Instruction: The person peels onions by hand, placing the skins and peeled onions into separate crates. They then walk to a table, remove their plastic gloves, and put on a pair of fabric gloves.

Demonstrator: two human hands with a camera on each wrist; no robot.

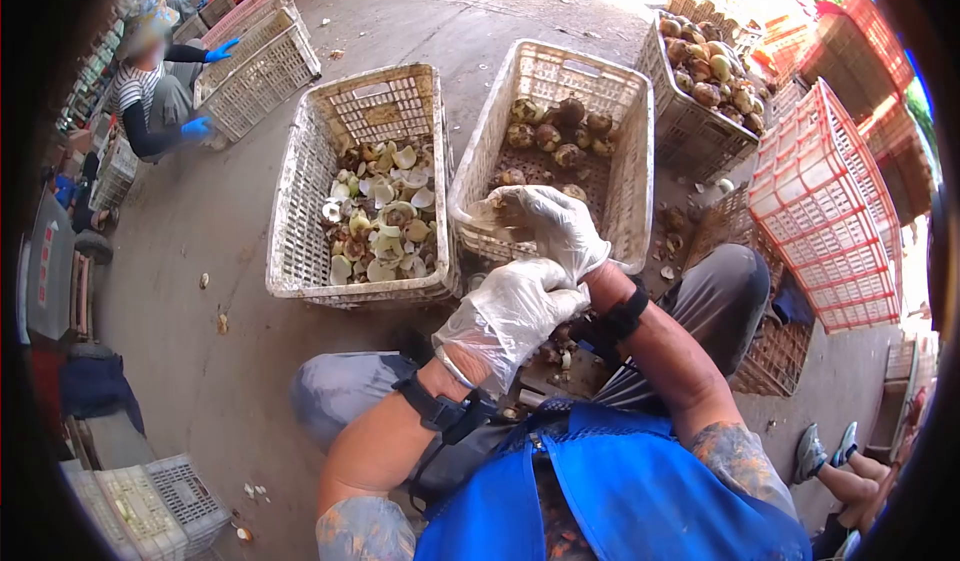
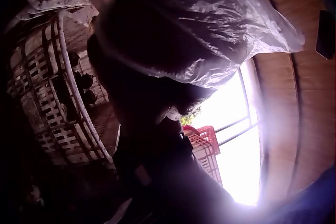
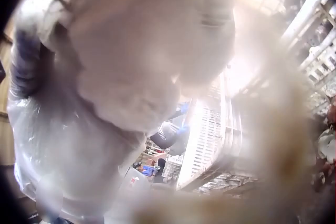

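Note:
In the head view, both hands wear thin clear plastic gloves over white ones and meet in front of the lap. The left hand (image 1: 510, 311) reaches across to the right wrist, its thumb and fingers gathered at the cuff of the right glove (image 1: 592, 259). Its fingertips are partly hidden there. Just above, the right hand (image 1: 553, 223) points left with loosely bent fingers, overlapping the near rim of a crate (image 1: 640, 161) with several brown, round bulb-like vegetables (image 1: 548, 138). Crinkled plastic (image 2: 210, 50) fills the left wrist view's top; the right wrist view is blurred by white glove (image 3: 136, 50).
Left of that crate stands another crate (image 1: 285, 201) with pale peelings (image 1: 385, 221). A full crate of bulbs (image 1: 712, 71) is at the back right, beside red-and-white crates (image 1: 825, 206). Another person (image 1: 160, 91) in blue gloves crouches at far left by a crate (image 1: 262, 66).

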